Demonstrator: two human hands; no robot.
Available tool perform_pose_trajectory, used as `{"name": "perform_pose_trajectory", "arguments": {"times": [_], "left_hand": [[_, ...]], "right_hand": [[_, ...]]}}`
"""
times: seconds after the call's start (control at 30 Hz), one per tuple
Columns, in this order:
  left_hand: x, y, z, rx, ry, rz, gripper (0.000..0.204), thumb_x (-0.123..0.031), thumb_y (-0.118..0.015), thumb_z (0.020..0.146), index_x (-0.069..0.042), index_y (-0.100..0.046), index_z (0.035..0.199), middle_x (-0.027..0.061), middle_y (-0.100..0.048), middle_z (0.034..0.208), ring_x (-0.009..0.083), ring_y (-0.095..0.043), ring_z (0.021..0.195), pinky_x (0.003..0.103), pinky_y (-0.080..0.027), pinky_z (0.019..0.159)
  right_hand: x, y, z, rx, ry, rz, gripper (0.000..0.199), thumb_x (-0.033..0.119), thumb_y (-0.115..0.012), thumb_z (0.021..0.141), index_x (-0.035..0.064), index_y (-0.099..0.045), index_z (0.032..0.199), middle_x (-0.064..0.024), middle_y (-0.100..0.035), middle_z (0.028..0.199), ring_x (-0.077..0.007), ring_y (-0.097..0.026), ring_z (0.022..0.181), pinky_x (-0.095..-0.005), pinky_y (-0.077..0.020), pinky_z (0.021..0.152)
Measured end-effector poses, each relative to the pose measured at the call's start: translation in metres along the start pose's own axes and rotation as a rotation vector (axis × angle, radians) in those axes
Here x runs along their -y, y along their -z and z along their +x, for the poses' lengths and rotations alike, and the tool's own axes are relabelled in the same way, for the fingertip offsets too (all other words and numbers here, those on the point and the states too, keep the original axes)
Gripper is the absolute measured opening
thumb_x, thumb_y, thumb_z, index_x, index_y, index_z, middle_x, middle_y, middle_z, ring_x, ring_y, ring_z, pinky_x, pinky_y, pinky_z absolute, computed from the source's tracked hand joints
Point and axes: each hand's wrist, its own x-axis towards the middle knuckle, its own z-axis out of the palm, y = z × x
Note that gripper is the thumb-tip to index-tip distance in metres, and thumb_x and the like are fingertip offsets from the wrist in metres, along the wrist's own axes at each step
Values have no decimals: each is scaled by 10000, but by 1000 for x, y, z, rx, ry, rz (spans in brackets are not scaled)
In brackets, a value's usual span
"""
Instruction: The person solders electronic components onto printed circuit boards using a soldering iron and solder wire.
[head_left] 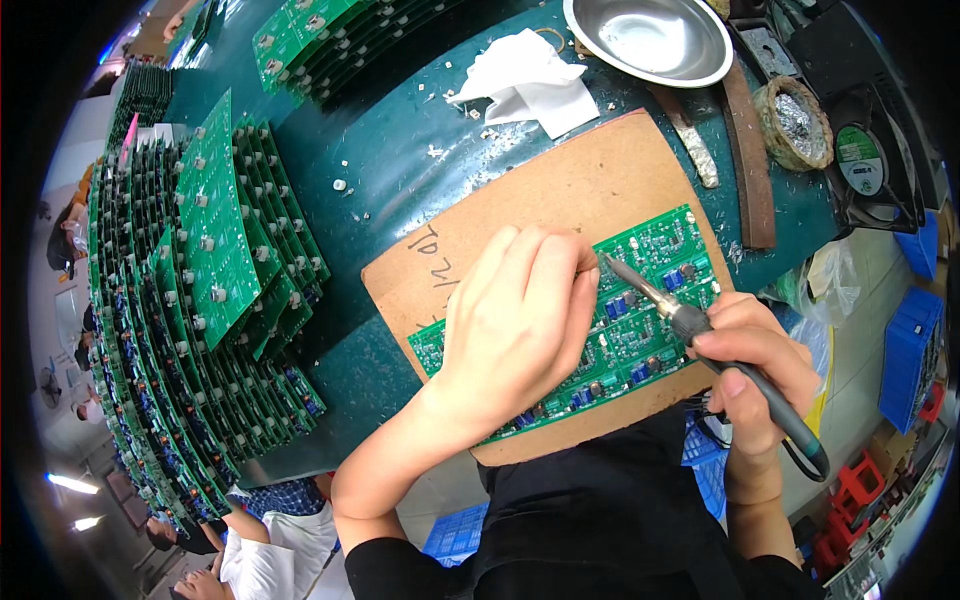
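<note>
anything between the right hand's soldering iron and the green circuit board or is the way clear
Nothing visible stands between the soldering iron in the right hand and the green circuit board. The left hand does cover part of the board, close to the iron's tip.

The head camera, the left of a side-by-side pair, looks down from the wearer's head onto the green tabletop (385, 125). It sits near enough that the left hand (525, 305) looms at the frame's centre and the right hand (755, 370) right of it, with black clothing (600, 530) along the lower edge. Its fisheye breadth takes in tiled floor (858, 300) at the right, and darkness rounds off the corners
</note>
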Motion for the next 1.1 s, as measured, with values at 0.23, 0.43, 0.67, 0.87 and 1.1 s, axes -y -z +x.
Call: {"name": "perform_pose_trajectory", "arguments": {"times": [0.23, 0.43, 0.67, 0.87, 1.1], "left_hand": [[-7, -6, 2, 11, -3, 157, 163, 12, -696, 740, -40, -579, 842, 85, -592, 806, 265, -566, 727, 351, -465, 651], [-12, -1, 3, 37, 24, 157, 145, 27, -667, 748, -33, -575, 843, 97, -596, 833, 271, -568, 745, 355, -465, 677], [-19, 18, 9, 110, 134, -58, 137, 25, -632, 798, -47, -601, 910, 101, -573, 815, 285, -581, 763, 355, -481, 667], [-21, -13, 25, 32, 40, -126, 166, 30, -656, 806, -11, -559, 935, 103, -592, 845, 258, -613, 780, 333, -489, 683], [-16, -30, 27, 32, 7, 63, 184, 8, -679, 764, -25, -552, 894, 107, -582, 838, 288, -602, 792, 369, -485, 702]], "right_hand": [[-5, 1, 1, -48, 23, 22, 263, 175, -626, 782, -54, -679, 899, -149, -613, 759, -265, -579, 736, -374, -485, 754], [-8, 4, -6, -150, 27, 53, 298, 235, -624, 815, -47, -675, 897, -93, -592, 652, -250, -579, 714, -410, -475, 805], [-13, 20, -15, -287, 55, 2, 301, 255, -543, 830, -28, -619, 899, -12, -447, 493, -205, -532, 656, -422, -403, 799], [-13, 23, -14, -297, 24, 85, 293, 221, -614, 798, -59, -660, 872, -117, -606, 685, -224, -558, 704, -411, -455, 822], [-16, 21, -4, -216, -28, 76, 280, 194, -609, 791, -63, -668, 889, -143, -622, 780, -239, -586, 750, -329, -470, 755]]}}
